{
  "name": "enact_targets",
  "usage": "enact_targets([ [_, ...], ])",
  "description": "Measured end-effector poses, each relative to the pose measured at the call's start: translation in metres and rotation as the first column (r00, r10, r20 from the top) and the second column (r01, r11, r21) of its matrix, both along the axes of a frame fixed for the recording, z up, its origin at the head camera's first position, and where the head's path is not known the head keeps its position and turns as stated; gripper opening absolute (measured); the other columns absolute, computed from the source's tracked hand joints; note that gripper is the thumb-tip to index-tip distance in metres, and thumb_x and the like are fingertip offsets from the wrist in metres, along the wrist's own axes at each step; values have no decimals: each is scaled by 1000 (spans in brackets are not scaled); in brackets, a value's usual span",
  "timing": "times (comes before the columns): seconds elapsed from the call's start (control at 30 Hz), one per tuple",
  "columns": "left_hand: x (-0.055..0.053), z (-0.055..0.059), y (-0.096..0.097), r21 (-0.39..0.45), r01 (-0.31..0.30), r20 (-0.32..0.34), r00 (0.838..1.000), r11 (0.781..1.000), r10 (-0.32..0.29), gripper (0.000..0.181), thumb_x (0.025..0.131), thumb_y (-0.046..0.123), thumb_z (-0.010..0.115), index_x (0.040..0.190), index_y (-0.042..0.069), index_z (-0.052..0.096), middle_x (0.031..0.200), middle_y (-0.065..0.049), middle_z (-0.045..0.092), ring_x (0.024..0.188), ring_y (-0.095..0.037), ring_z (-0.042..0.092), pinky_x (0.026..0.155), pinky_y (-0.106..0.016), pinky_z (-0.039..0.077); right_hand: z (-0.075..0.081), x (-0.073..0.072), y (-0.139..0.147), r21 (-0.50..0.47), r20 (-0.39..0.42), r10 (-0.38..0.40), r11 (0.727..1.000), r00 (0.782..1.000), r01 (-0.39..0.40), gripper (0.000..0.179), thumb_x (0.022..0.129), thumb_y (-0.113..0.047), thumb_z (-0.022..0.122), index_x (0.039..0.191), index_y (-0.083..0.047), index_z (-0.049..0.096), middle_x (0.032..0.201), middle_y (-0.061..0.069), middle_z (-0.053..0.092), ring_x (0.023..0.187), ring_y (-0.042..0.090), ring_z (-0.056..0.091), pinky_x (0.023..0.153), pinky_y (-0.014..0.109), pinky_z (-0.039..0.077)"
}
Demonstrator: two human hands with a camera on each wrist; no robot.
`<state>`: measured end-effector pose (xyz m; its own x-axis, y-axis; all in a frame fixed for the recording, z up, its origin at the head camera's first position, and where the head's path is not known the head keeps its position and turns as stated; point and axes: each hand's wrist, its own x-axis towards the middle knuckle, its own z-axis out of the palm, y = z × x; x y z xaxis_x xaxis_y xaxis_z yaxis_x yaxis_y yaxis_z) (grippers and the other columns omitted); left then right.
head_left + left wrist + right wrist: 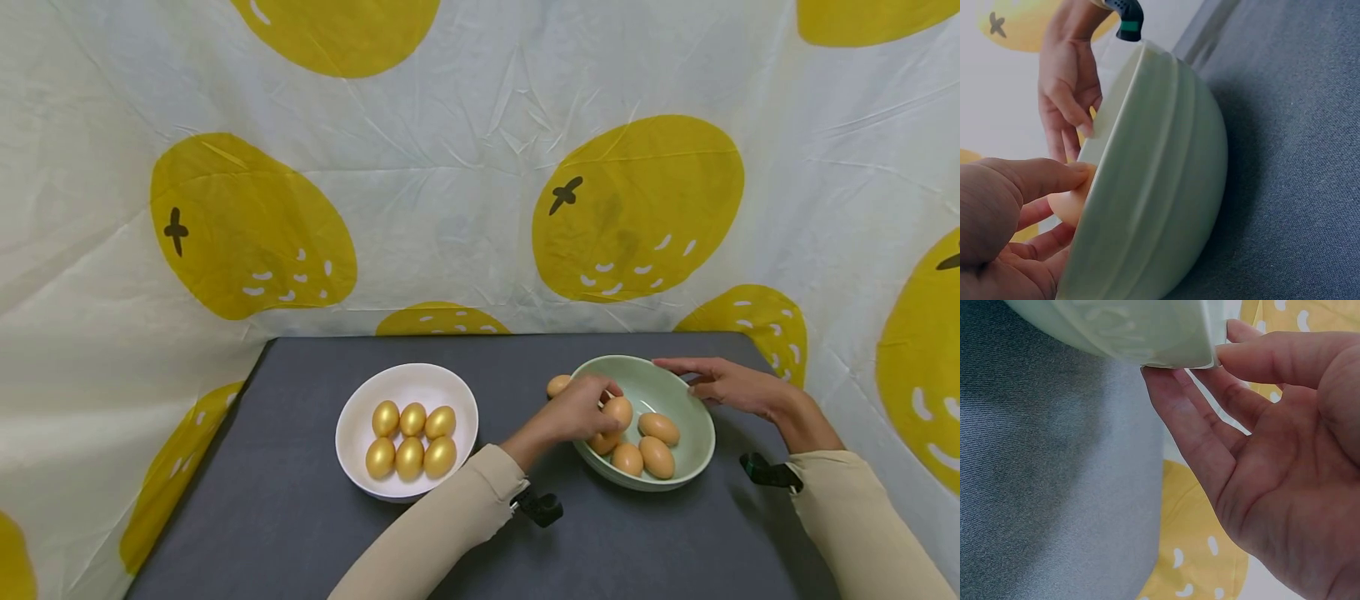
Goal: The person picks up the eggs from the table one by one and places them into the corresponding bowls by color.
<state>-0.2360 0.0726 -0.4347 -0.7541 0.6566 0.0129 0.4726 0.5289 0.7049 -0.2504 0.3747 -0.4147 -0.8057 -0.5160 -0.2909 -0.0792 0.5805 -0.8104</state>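
My left hand (577, 410) is over the near-left part of a pale green bowl (701, 433), pinching a brown egg (618, 411) between thumb and fingers. In the left wrist view, that egg (1069, 206) shows partly behind the bowl's rim. Several other brown eggs (657, 457) lie in the bowl, some partly covered by my left hand. At the bowl's far-right rim, my right hand (738, 387) touches the edge with thumb and fairly straight fingers. The right wrist view shows its fingertips (1159, 378) against the bowl's rim.
To the left stands a white bowl (347, 433) holding several gold eggs (409, 458). Another brown egg (558, 385) lies on the dark grey tabletop (300, 517) just left of the green bowl. A fruit-print curtain (450, 233) hangs behind the table.
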Motion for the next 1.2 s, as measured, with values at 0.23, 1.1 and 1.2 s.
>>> enact_targets([
  [0.23, -1, -1, 4, -10, -2, -10, 1000, 1000, 2, 38, 90, 14, 76, 126, 7, 66, 113, -2, 70, 93, -5, 63, 73, -13, 48, 0, 0, 0, -1, -4, 13, 1000, 1000, -13, 63, 101, -2, 50, 161, -12, 30, 160, 22, 34, 124, 23, 59, 93, 35, 54],
  [1.1, 1, -7, 28, -169, 7, -124, 992, 986, -28, 35, 84, 16, 77, 118, 11, 68, 99, 7, 67, 83, -2, 57, 73, -10, 42, 0, 1, -1, 10, -37, 16, 1000, 999, -15, 62, 101, -1, 50, 160, -13, 33, 162, 20, 32, 129, 28, 55, 93, 37, 53],
  [1.2, 2, -8, 29, -211, 6, -151, 988, 977, -38, 34, 84, 17, 77, 117, 12, 69, 103, 7, 69, 88, -3, 58, 77, -10, 42, 0, 1, -1, 12, -35, 14, 1000, 999, -14, 62, 101, -1, 50, 160, -13, 33, 162, 20, 33, 129, 30, 54, 93, 36, 53],
])
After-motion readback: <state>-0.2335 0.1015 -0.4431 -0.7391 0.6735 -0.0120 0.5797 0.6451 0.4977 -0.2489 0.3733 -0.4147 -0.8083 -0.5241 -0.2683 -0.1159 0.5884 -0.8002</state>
